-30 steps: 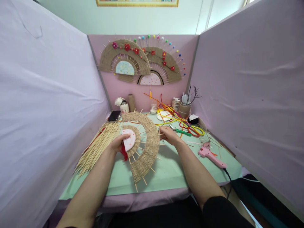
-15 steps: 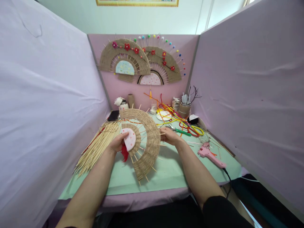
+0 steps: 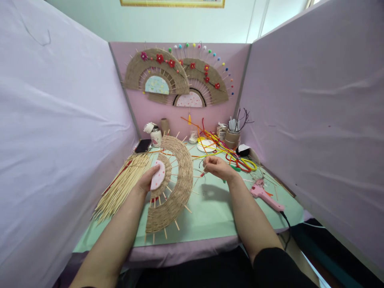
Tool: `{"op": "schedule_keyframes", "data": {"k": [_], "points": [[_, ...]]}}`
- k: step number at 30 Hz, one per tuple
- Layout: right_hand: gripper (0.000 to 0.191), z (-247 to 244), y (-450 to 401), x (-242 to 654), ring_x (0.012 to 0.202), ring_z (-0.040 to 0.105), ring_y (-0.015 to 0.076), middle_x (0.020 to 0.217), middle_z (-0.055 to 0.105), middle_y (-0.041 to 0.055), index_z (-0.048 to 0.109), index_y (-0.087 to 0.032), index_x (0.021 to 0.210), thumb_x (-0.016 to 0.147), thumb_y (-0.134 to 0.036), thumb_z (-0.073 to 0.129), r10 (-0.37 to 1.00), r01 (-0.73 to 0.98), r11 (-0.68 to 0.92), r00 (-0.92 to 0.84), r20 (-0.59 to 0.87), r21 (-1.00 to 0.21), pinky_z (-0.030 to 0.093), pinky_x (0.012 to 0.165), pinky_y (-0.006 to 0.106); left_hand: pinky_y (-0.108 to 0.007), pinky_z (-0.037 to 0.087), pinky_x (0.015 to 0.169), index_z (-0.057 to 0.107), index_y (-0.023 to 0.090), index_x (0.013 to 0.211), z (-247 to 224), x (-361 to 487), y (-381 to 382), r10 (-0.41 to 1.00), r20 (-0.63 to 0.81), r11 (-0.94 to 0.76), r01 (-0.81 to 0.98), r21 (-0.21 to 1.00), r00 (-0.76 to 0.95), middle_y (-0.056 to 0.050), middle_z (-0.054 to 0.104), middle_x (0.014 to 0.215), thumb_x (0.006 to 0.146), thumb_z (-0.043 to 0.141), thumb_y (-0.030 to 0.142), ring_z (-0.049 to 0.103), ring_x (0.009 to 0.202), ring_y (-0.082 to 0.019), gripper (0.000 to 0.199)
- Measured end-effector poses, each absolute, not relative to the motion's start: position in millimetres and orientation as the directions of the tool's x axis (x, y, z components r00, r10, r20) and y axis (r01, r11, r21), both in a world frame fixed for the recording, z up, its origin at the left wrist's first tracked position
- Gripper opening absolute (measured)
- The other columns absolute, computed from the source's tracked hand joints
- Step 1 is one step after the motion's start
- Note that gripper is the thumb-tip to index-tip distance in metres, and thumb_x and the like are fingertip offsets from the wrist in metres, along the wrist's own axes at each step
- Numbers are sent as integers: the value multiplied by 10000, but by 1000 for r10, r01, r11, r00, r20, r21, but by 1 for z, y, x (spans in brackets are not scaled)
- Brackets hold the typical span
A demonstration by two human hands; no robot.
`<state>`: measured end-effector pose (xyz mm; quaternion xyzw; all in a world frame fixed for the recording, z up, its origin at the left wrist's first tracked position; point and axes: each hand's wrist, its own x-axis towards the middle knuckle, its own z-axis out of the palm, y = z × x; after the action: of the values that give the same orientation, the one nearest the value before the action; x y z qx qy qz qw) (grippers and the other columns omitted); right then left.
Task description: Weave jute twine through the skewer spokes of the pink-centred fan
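Note:
My left hand [image 3: 148,179] grips a half-round woven fan [image 3: 184,172] by its pink dotted centre, the thumb on the front face. The fan is tilted on its side, its curved rim facing right. Bands of brown twine run round its pale sticks, and the stick ends poke out past the rim. A bit of red shows behind its lower part. Just right of the rim, my right hand [image 3: 218,167] is pinched closed on a thin strand of twine [image 3: 197,182] that runs to the fan's edge. The fingertips partly hide the strand's end.
Thin sticks [image 3: 120,188] lie in a pile at left, near a phone [image 3: 143,146]. A pink glue gun [image 3: 266,197] with a cord lies at right. Behind are coloured pipe cleaners [image 3: 237,160], a white plate [image 3: 206,145] and jars. Two finished fans [image 3: 156,60] hang on the back panel.
My right hand has come off the fan's rim and is now pinched just beside it. The fan has turned and shifted left in my left hand, its lower end swinging left.

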<state>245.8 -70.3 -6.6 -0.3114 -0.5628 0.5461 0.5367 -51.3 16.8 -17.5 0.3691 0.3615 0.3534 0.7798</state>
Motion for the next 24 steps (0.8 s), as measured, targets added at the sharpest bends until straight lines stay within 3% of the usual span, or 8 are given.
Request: {"op": "schedule_keyframes", "data": {"k": [5, 10, 16, 24], "points": [[187, -6, -64, 245, 551, 449, 86, 576, 499, -50, 524, -196, 664, 655, -252, 702, 933, -245, 358, 44, 358, -901, 347, 556, 229, -278, 545, 590, 646, 73, 898, -14, -49, 15, 808, -338, 493, -240, 836, 483, -100, 696, 653, 794, 562, 243, 674, 589, -197, 216], [165, -8, -61, 246, 550, 441, 93, 573, 503, -46, 538, -202, 664, 660, -262, 691, 891, -165, 449, 155, 426, -878, 339, 551, 235, -257, 533, 551, 639, 72, 769, -8, -45, 12, 821, -353, 470, -181, 864, 449, -116, 692, 639, 811, 518, 184, 655, 536, -176, 171], [170, -8, -62, 244, 544, 422, 89, 566, 493, -47, 549, -197, 675, 667, -289, 692, 902, -123, 427, 124, 413, -896, 321, 539, 231, -195, 466, 433, 616, 95, 653, -7, -41, 9, 835, -332, 410, -93, 908, 438, -79, 658, 543, 769, 576, 164, 594, 419, -129, 141], [225, -9, -62, 242, 553, 413, 82, 590, 469, -47, 556, -188, 688, 692, -381, 673, 956, -36, 291, 30, 290, -956, 341, 558, 231, -203, 470, 437, 612, 99, 655, -8, -42, 8, 823, -307, 390, -83, 917, 478, -75, 651, 530, 739, 621, 199, 599, 426, -139, 131]]}}
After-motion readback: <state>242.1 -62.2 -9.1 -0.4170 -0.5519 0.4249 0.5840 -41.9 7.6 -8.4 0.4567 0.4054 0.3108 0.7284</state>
